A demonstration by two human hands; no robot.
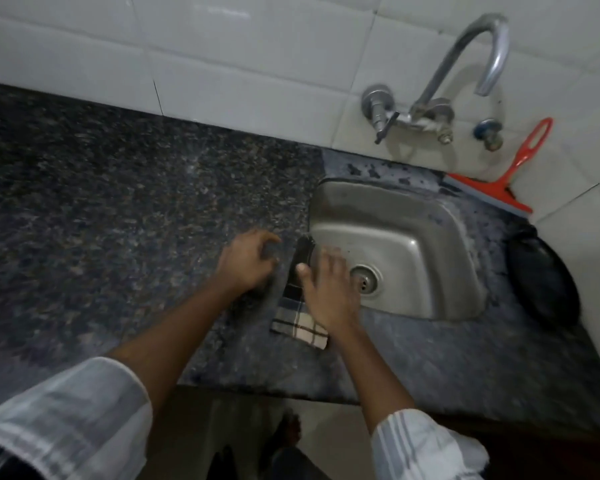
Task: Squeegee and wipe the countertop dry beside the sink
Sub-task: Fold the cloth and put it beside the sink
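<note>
My right hand (326, 289) lies flat, fingers spread, pressing the checked cloth (300, 306) onto the countertop (118, 209) at the sink's (395, 247) 9 o'clock rim; fingertips reach over the basin edge. My left hand (246, 261), at 9 o'clock from the cloth, is loosely curled with motion blur; I cannot tell whether it grips anything. The red squeegee (499, 178) leans against the tiled wall (257, 64) at the sink's 2 o'clock, right of the tap (465, 74).
</note>
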